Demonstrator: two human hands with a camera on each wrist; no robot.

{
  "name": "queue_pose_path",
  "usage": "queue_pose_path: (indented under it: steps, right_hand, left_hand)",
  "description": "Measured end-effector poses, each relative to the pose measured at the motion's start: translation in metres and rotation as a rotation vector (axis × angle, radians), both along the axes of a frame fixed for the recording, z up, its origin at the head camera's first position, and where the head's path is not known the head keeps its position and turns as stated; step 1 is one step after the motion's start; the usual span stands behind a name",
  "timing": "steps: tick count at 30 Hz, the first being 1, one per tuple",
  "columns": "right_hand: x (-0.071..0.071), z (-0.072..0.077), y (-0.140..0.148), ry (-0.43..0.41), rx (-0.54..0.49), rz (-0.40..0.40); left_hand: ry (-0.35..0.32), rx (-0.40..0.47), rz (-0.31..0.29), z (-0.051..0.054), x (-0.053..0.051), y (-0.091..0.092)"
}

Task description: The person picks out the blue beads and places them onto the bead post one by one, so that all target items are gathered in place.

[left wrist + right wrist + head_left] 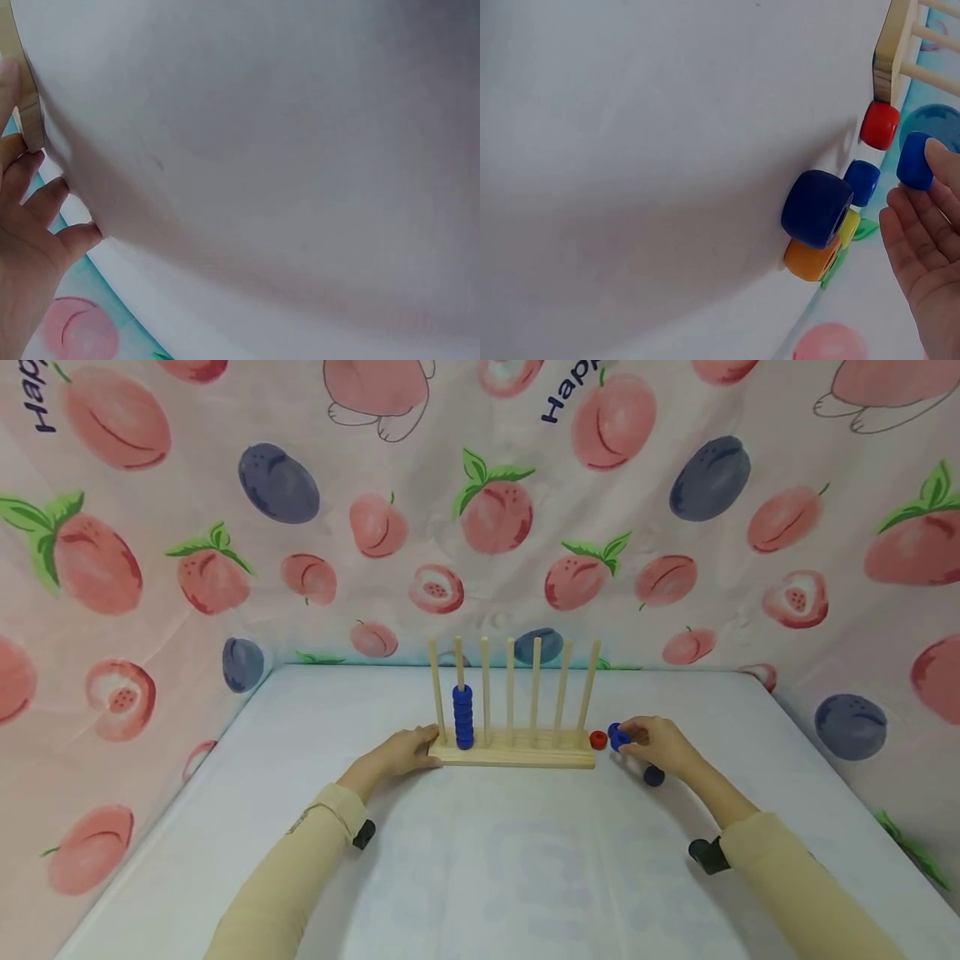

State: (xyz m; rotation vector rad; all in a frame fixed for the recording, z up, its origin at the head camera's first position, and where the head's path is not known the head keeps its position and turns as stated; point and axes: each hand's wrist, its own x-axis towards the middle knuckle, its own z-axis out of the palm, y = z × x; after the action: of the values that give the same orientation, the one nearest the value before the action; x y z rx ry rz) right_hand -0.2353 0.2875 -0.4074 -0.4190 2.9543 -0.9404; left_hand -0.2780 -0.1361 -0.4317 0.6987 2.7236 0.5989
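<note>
A wooden peg rack (517, 759) with several upright pegs stands on the white table. Blue beads (463, 718) are stacked on its second peg from the left. At the rack's left end, my left hand (401, 752) grips the base, thumb in front; the left wrist view shows the wooden end (28, 112) by the fingers. Beyond the right end, my right hand (660, 745) pinches a blue bead (914, 161) between thumb and fingers, raised off the table. Close by lie a red bead (880, 125), another blue bead (862, 183) and a dark blue bead (817, 208).
An orange bead (811, 260) and a yellow bead (849, 227) lie beside the dark blue one, partly covered by it in the right wrist view. A fruit-patterned cloth (435, 527) hangs behind and along the sides of the white table (510, 877).
</note>
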Motion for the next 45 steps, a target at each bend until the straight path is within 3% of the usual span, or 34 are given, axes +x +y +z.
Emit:
queue_pose_path:
  steps: [8,14,26,41,45]
  right_hand:
    - [0.005,-0.002,0.001,0.085,-0.021,0.016]
    - [0.012,-0.003,-0.001,0.099,-0.050,0.020]
    - [0.019,0.001,-0.012,0.181,-0.071,0.055]
    - [0.021,-0.002,-0.031,0.350,-0.115,0.165]
    - [0.024,-0.001,-0.037,0.350,-0.115,0.178]
  left_hand:
    - [-0.008,0.010,-0.002,-0.002,-0.001,0.000]
    - [-0.020,0.003,0.003,-0.005,-0.001,-0.001]
    - [-0.016,0.003,-0.006,0.002,-0.002,-0.001]
    - [-0.020,-0.040,0.012,0.006,-0.004,0.000]
    - [-0.015,-0.042,0.001,0.004,-0.005,-0.001]
